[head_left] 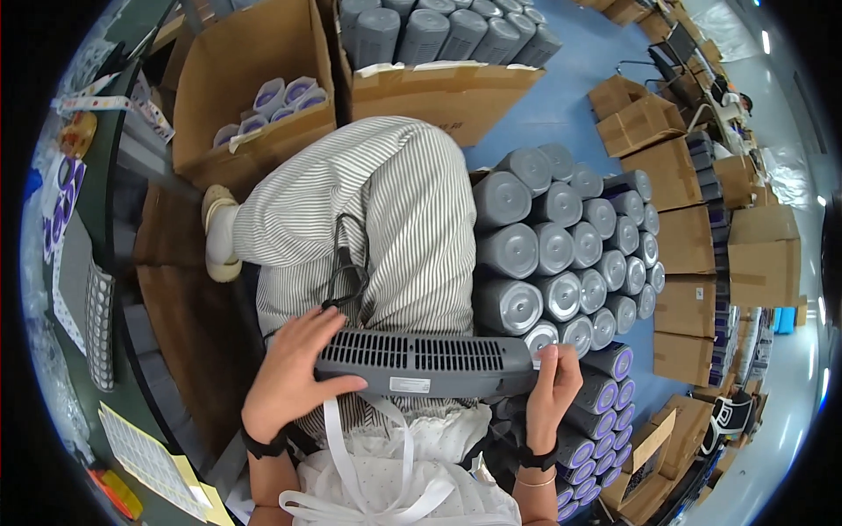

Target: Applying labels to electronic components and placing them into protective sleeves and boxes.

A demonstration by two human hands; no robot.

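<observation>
Across my lap lies a long grey plastic housing [456, 379] with rows of dark slots along its upper side and a small white label on its near side. My left hand [294, 373] holds its left end, the thumb on the near side and the fingers toward the far edge. At the right end, my right hand [554, 386] is closed in a pinch, thumb and forefinger together against the housing. A small pale bit shows by those fingertips, too small to name. Beneath the housing are my striped trousers [412, 219] and a white ribbon [346, 456].
Stacked grey cylinders [553, 250] stand close on my right, with purple-ended ones [596, 430] nearer. Ahead are a cardboard box [447, 88] of grey cylinders and another box [250, 53] with purple-white parts. A dark green table [88, 342] at left bears a label sheet [153, 460].
</observation>
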